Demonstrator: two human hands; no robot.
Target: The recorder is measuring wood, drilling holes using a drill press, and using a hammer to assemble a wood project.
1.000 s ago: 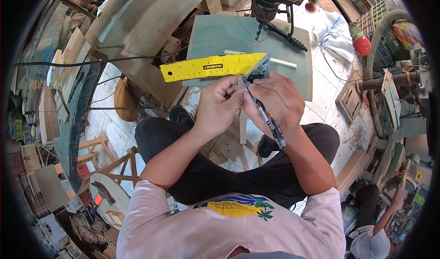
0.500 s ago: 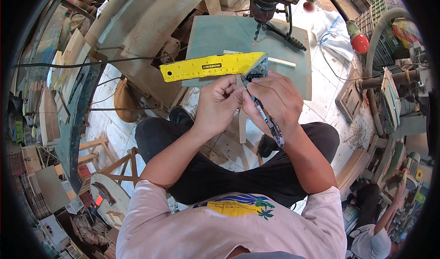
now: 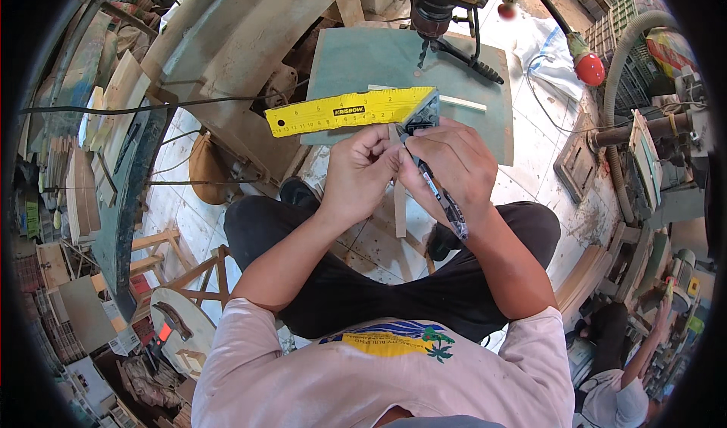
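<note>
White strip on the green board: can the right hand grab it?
Probably yes: the strip pokes out uncovered past the ruler, ahead of the right hand. That hand's pen might get in the way, though.

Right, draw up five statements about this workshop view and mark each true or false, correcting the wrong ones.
1. The right hand holds a pen. True.
2. The left hand hangs open, away from everything. False: its fingers are closed on a thin wooden strip.
3. The try square has a yellow blade pointing toward the picture's left. True.
4. The drill press has no bit fitted. False: a drill bit sticks out of its chuck.
5. A pale strip lies on the green board beyond the hands. True.
</note>
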